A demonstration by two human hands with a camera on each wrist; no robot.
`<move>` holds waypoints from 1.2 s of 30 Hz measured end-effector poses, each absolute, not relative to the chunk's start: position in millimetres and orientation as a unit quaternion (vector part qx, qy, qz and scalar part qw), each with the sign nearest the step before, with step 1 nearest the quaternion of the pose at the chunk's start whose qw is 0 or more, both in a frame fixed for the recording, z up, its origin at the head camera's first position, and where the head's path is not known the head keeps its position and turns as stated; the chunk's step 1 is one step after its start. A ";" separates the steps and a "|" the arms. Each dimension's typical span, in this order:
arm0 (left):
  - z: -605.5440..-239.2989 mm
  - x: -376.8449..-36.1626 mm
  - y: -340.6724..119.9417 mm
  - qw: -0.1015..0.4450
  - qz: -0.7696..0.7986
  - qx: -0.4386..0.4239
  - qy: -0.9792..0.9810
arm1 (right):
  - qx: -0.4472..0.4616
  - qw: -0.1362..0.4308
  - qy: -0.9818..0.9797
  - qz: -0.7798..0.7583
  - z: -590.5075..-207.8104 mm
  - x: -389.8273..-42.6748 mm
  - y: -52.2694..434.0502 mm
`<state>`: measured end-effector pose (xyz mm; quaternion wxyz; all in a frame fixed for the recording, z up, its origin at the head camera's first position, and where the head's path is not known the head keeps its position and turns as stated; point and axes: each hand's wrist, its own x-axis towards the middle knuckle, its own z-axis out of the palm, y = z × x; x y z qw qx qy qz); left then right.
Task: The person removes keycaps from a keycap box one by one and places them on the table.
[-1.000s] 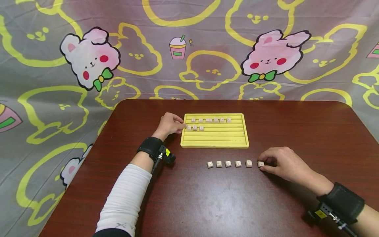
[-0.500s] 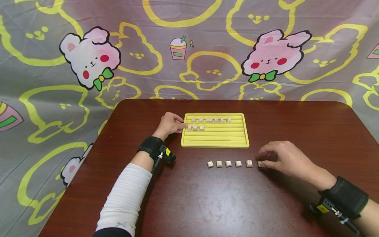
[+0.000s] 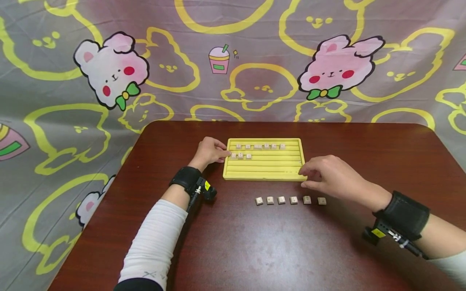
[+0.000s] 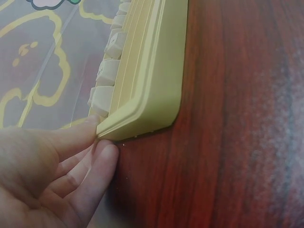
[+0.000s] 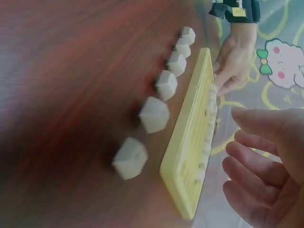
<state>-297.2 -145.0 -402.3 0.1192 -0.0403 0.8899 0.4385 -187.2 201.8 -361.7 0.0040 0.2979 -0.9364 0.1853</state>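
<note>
Yellow grooved tray [image 3: 264,173] at table centre, on dark red wooden table [image 3: 233,246]. Nine small cream tiles in tray: six in top groove [image 3: 259,146], three in second groove [image 3: 240,155], at its left end. Six more loose tiles in a row [image 3: 290,200] on table, just in front of tray, apart from each other. Marks on tile faces too small to read. Left hand [image 3: 209,152] at tray's left edge, fingertips [image 4: 102,152] touching its corner, fingers straight and together, gripping nothing. Right hand [image 3: 327,174] above tray's front right corner, fingers loosely curled and empty, clear of loose row. Nothing between right hand and tiles. Black wrist straps [image 3: 404,215] on both arms, yellow sticker on each, text unreadable. Cartoon bunny cloth [image 3: 109,72] behind table.
</note>
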 end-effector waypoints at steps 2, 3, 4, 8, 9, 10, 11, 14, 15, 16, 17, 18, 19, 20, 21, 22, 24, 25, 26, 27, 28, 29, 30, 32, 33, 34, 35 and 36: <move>-402.0 -297.5 -144.8 0.119 0.440 -0.041 0.889 | 0.308 0.004 -0.934 0.182 -359.9 -193.3 193.8; -401.9 -297.6 -144.7 0.119 0.440 -0.041 0.889 | 0.313 0.003 -0.932 0.181 -359.3 -196.2 189.7; -401.8 -297.7 -144.4 0.119 0.440 -0.041 0.889 | 0.319 0.003 -0.930 0.181 -358.8 -199.1 185.5; -402.1 -298.0 -143.7 0.121 0.445 -0.041 0.886 | 0.347 0.002 -0.920 0.183 -357.2 -210.3 168.7; -402.2 -298.1 -143.6 0.121 0.446 -0.041 0.886 | 0.351 0.001 -0.918 0.184 -356.7 -212.8 164.4; -402.2 -298.1 -143.6 0.121 0.448 -0.041 0.885 | 0.357 0.002 -0.915 0.185 -356.3 -215.6 160.2; -402.2 -298.0 -143.7 0.121 0.448 -0.041 0.885 | 0.362 0.001 -0.914 0.186 -355.6 -218.3 155.9; -401.9 -297.7 -144.1 0.119 0.444 -0.039 0.887 | 0.364 -0.004 -0.913 0.184 -353.3 -226.6 143.0; -401.7 -297.6 -144.3 0.119 0.442 -0.038 0.888 | 0.365 -0.005 -0.913 0.183 -352.8 -229.6 138.9; -401.7 -297.5 -144.4 0.118 0.440 -0.037 0.889 | 0.363 -0.007 -0.914 0.184 -352.2 -232.6 135.0; -401.7 -297.5 -144.6 0.118 0.438 -0.037 0.890 | 0.359 -0.011 -0.915 0.184 -351.6 -235.5 131.3; -401.6 -297.7 -144.6 0.118 0.439 -0.037 0.890 | 0.356 -0.014 -0.916 0.186 -351.5 -238.3 128.2; -401.7 -297.9 -144.6 0.117 0.439 -0.037 0.890 | 0.354 -0.018 -0.916 0.188 -351.4 -241.3 125.1; -401.8 -298.1 -144.7 0.118 0.440 -0.037 0.890 | 0.352 -0.022 -0.916 0.192 -351.4 -244.3 122.3; -401.9 -298.3 -144.8 0.118 0.442 -0.038 0.889 | 0.350 -0.026 -0.916 0.196 -351.7 -247.4 119.7; -402.1 -298.6 -145.0 0.118 0.443 -0.038 0.888 | 0.348 -0.029 -0.915 0.201 -352.1 -250.3 117.5; -402.7 -299.2 -145.3 0.120 0.446 -0.040 0.886 | 0.344 -0.034 -0.915 0.208 -353.6 -256.3 113.3; -402.6 -299.1 -145.5 0.120 0.446 -0.040 0.886 | 0.342 -0.038 -0.915 0.211 -354.1 -259.4 111.2; -402.6 -299.0 -145.6 0.120 0.445 -0.040 0.886 | 0.339 -0.040 -0.915 0.214 -354.9 -262.5 109.2; -402.6 -298.8 -145.5 0.120 0.445 -0.040 0.887 | 0.335 -0.042 -0.916 0.217 -355.7 -265.3 107.2; -402.6 -298.5 -145.5 0.119 0.444 -0.040 0.887 | 0.331 -0.045 -0.916 0.220 -356.5 -267.7 104.9; -402.5 -298.0 -145.4 0.119 0.443 -0.040 0.888 | 0.327 -0.048 -0.917 0.224 -357.5 -270.0 102.5; -402.3 -297.5 -145.3 0.118 0.441 -0.039 0.889 | 0.323 -0.051 -0.918 0.226 -358.3 -271.7 100.3; -402.3 -296.8 -145.4 0.117 0.439 -0.038 0.890 | 0.316 -0.056 -0.919 0.230 -360.5 -274.6 94.8; -402.3 -296.6 -145.4 0.117 0.439 -0.038 0.890 | 0.313 -0.059 -0.919 0.231 -361.9 -275.6 92.2; -402.2 -296.6 -145.6 0.117 0.439 -0.038 0.890 | 0.311 -0.061 -0.920 0.232 -363.0 -276.4 89.8; -402.0 -296.8 -145.5 0.116 0.440 -0.038 0.890 | 0.309 -0.062 -0.920 0.231 -364.1 -277.2 87.6; -401.8 -297.0 -145.5 0.116 0.441 -0.038 0.889 | 0.307 -0.063 -0.921 0.230 -365.0 -278.0 85.5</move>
